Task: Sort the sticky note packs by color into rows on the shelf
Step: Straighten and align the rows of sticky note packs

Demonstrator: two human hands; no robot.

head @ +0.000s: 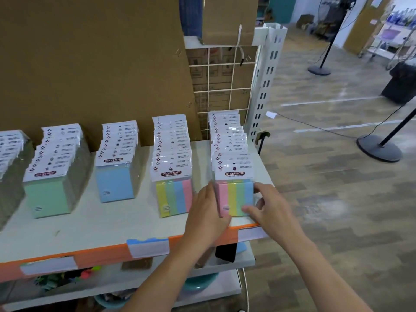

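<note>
Rows of sticky note packs stand on the white shelf (117, 224). A green row (48, 197) is at the left, then a blue row (116, 184), then a striped row (174, 197) whose front pack starts with yellow. At the far right is a second striped row (235, 197) whose front pack starts with pink. My left hand (206, 212) presses flat against the left side of that front pack. My right hand (269, 206) touches its right side, thumb across the lower front, fingers along the edge.
Another row of packs (9, 149) is cut off at the far left. Brown cardboard (90, 64) backs the shelf, with a wire grid (221, 79) and a white slotted upright (266, 86) at the right end. Lower shelves hold clutter. Stand bases (379, 149) sit on the wooden floor.
</note>
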